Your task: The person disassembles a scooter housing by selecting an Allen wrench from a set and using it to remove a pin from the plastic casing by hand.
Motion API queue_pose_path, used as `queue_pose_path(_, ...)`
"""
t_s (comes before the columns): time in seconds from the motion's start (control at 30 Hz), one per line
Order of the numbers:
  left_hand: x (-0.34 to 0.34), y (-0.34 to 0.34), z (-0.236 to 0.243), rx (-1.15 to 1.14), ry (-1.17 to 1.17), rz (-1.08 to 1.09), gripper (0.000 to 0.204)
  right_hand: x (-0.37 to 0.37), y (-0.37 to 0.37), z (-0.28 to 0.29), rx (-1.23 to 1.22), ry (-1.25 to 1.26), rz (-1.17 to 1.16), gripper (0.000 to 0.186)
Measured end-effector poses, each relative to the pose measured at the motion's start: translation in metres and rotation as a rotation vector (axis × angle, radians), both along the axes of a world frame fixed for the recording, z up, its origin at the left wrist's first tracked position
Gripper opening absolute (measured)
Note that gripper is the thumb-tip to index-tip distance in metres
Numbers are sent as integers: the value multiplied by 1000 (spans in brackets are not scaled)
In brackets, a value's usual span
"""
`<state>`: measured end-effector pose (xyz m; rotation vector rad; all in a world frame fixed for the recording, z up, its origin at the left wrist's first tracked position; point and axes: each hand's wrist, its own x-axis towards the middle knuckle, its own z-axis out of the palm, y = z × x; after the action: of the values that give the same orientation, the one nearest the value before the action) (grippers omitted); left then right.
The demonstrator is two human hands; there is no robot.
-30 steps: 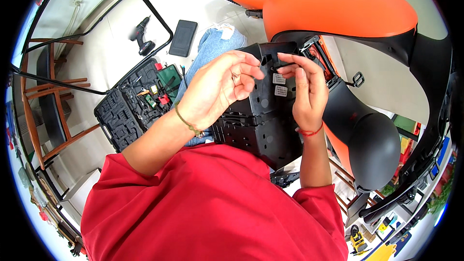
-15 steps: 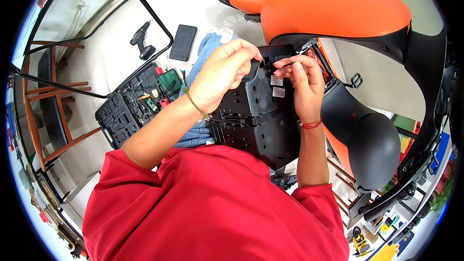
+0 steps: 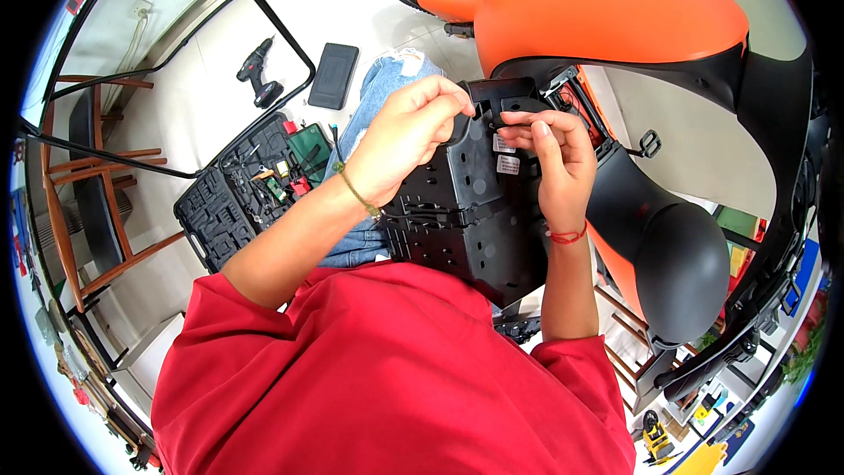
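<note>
Two bent arms raised, left hand [image 3: 406, 139] and right hand [image 3: 556, 158] fingers pinched closed on black plastic panel [image 3: 466, 211] top edge

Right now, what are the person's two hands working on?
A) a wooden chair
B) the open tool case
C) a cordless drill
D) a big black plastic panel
D: both the left hand and the right hand grip the top of the black plastic panel held over the lap, while the drill and tool case lie untouched on the floor.
</note>
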<state>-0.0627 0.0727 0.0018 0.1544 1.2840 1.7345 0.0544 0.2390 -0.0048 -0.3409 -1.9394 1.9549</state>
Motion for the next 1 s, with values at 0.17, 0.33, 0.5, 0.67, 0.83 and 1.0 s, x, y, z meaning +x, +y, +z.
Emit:
queue_pose_path(0.17,-4,9,-1,-8,240,-69,18,-2,0,9,-70,-80,-3,14)
queue_pose_path(0.33,-9,23,-23,122,527,-84,16,-6,-3,8,-408,-141,-108,14)
queue_pose_path(0.5,-12,24,-8,-106,610,-198,17,-7,-6,9,-570,-128,-265,13)
queue_pose_path(0.67,-13,27,-10,-80,825,-296,19,-8,-1,10,-511,-183,-252,15)
queue_pose_path(0.83,-19,30,-26,-27,1107,-248,21,-11,-3,14,-448,-234,-229,15)
queue_pose_path(1.0,-15,29,-17,-185,1238,-263,15,-12,-12,9,-393,-260,-297,16)
